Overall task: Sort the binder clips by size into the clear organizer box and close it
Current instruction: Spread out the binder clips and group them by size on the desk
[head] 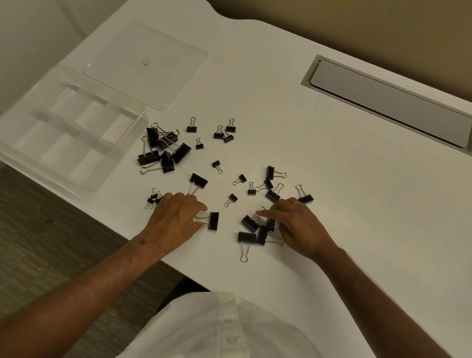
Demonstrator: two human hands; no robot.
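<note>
On the white desk (329, 187), black metal binder clips with silver wire handles (162, 150) lie scattered around the centre. The clear plastic compartmented organizer box (69, 131) sits open at nine o'clock, its flat clear lid (145, 63) lying apart at eleven o'clock. A grey rectangular cable hatch (392, 104) is set in the desk at two o'clock. The left hand (176, 216) pinches the wire handles of one large clip (213, 221). The right hand (296, 228) touches a cluster of large clips (253, 231) at six o'clock.
</note>
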